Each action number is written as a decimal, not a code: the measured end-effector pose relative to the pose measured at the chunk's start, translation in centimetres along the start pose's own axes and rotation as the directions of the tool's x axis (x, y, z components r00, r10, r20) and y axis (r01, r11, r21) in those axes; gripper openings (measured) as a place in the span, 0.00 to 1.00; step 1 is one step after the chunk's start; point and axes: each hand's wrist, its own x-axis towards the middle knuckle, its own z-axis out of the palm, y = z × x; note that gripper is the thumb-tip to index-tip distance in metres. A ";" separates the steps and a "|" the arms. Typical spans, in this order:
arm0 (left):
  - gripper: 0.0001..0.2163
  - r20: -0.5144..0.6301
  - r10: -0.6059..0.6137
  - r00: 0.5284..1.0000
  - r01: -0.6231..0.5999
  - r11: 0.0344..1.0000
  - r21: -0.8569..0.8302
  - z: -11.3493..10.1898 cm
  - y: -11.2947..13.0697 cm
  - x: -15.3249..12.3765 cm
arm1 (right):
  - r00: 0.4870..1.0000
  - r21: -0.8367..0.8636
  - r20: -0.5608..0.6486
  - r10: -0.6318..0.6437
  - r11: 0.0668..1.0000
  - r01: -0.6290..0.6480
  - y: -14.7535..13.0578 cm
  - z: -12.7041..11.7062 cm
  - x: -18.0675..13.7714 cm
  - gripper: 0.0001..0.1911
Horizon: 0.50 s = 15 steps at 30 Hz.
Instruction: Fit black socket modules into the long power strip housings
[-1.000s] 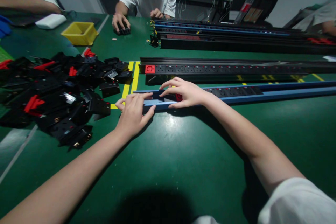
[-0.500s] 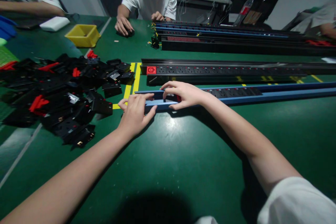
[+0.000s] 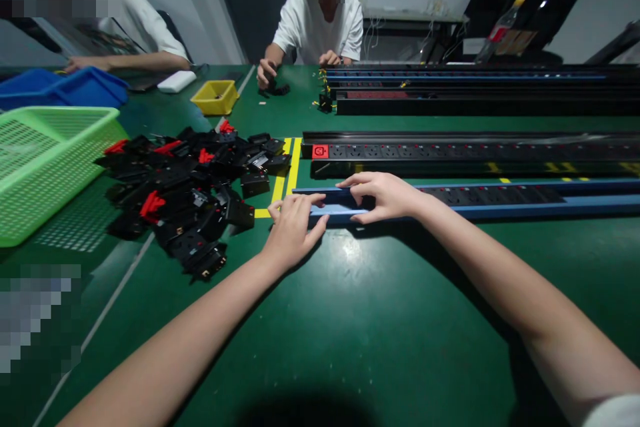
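Note:
A long blue metal channel (image 3: 500, 211) lies across the table in front of me, with a row of black socket modules (image 3: 490, 195) set in its middle stretch. My left hand (image 3: 296, 225) is closed round the channel's left end, its thumb on the near wall. Just to the right, my right hand (image 3: 387, 197) straddles the channel, thumb at the near wall and curled fingers over the far side and the inside. A dark edge shows beneath those fingers, but most of what lies under the palm is hidden.
Loose black and red socket modules (image 3: 175, 180) are heaped at left, by a green basket (image 3: 55, 167), a blue bin (image 3: 90, 88) and a yellow bin (image 3: 216, 99). Behind the channel lies a black socket strip (image 3: 425, 151), with more rails (image 3: 450, 105) beyond. A co-worker's hand (image 3: 267, 73) holds something dark.
My view has swung left and up, bringing the green basket into sight. Both my hands keep their places on the channel. The co-worker's hand opposite has risen from the table.

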 end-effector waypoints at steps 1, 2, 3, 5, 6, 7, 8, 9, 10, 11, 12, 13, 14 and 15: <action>0.17 0.001 0.001 1.000 -0.001 1.000 -0.011 -0.1 0.0 0.0 | 1.000 -0.002 -0.003 0.001 1.000 -0.001 0.0 0.0 0.0 0.15; 0.16 0.004 0.003 1.000 -0.003 1.000 -0.021 -0.3 0.1 0.1 | 1.000 -0.004 -0.005 0.003 1.000 -0.003 0.0 0.0 0.0 0.16; 0.16 0.007 0.005 1.000 -0.004 1.000 -0.029 -0.6 0.2 0.2 | 1.000 -0.006 -0.007 0.004 1.000 -0.004 0.1 0.1 -0.1 0.17; 0.15 0.007 -0.007 1.000 0.008 0.999 -0.037 -1.5 0.3 0.6 | 1.000 -0.020 -0.007 0.004 1.000 -0.004 0.1 0.1 -0.2 0.17; 0.15 0.003 -0.024 1.000 0.024 0.999 -0.037 -2.2 0.2 0.9 | 1.000 -0.033 -0.005 0.003 0.999 -0.003 0.1 0.1 -0.2 0.17; 0.15 -0.004 -0.045 0.999 0.044 0.998 -0.036 -3.0 0.0 1.2 | 1.000 -0.052 0.001 -0.001 0.999 0.001 0.1 0.1 -0.3 0.16; 0.15 -0.017 -0.068 0.998 0.068 0.997 -0.033 -4.0 -0.4 1.7 | 1.000 -0.075 0.003 -0.006 0.997 0.006 0.0 0.1 -0.4 0.16; 0.15 -0.034 -0.088 0.996 0.087 0.996 -0.027 -5.0 -1.0 2.1 | 1.000 -0.101 -0.008 -0.013 0.995 0.012 0.0 0.1 -0.5 0.15; 0.15 -0.057 -0.106 0.993 0.105 0.994 -0.014 -6.2 -2.0 2.7 | 1.000 -0.133 -0.014 -0.019 0.991 0.017 -0.1 0.0 -0.6 0.15; 0.14 -0.088 -0.118 0.989 0.119 0.993 0.009 -7.4 -3.2 3.2 | 1.000 -0.166 -0.005 -0.029 0.986 0.028 -0.2 -0.1 -0.6 0.15; 0.13 -0.125 -0.127 0.984 0.133 0.990 0.041 -8.6 -4.8 3.9 | 0.999 -0.201 -0.017 -0.042 0.979 0.038 -0.4 -0.2 -0.6 0.16; 0.14 -0.156 -0.149 0.976 0.162 0.984 0.072 -9.8 -6.6 4.5 | 0.998 -0.234 -0.025 -0.052 0.971 0.045 -0.6 -0.3 -0.5 0.18; 0.14 -0.197 -0.170 0.965 0.191 0.977 0.092 -10.9 -8.7 5.3 | 0.998 -0.270 -0.025 -0.059 0.962 0.050 -0.7 -0.4 -0.2 0.20; 0.14 -0.211 -0.186 0.960 0.213 0.971 0.109 -11.8 -10.9 6.1 | 0.997 -0.305 -0.042 -0.062 0.951 0.047 -0.9 -0.5 0.3 0.22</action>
